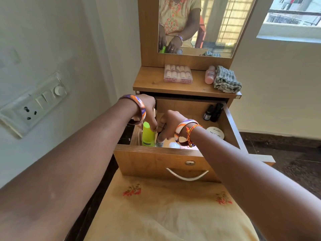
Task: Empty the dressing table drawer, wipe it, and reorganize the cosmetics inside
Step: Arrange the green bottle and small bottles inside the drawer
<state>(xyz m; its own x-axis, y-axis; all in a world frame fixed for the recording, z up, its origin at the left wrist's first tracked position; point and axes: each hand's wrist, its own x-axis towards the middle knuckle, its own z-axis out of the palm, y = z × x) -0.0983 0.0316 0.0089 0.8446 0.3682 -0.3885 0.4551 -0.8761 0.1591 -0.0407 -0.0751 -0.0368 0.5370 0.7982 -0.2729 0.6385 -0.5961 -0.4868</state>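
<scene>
The wooden drawer (156,160) stands pulled out below the dressing table top. Both my hands reach into its left part. My left hand (147,110) pinches the top of a lime-green bottle (148,134) standing at the left front. My right hand (169,124) grips a small dark-capped silver item (159,142) right beside it. Two small dark bottles (212,113) stand in the back right corner. A round white nail polish remover tub (215,133) lies near the right wall. Something white under my right wrist is mostly hidden.
On the table top (151,80) lie a clear box of false nails (178,73), a pink bottle (209,74) and a folded grey-striped cloth (226,80). The mirror (217,23) rises behind. A wall socket panel (33,105) is on the left. My lap is against the drawer front.
</scene>
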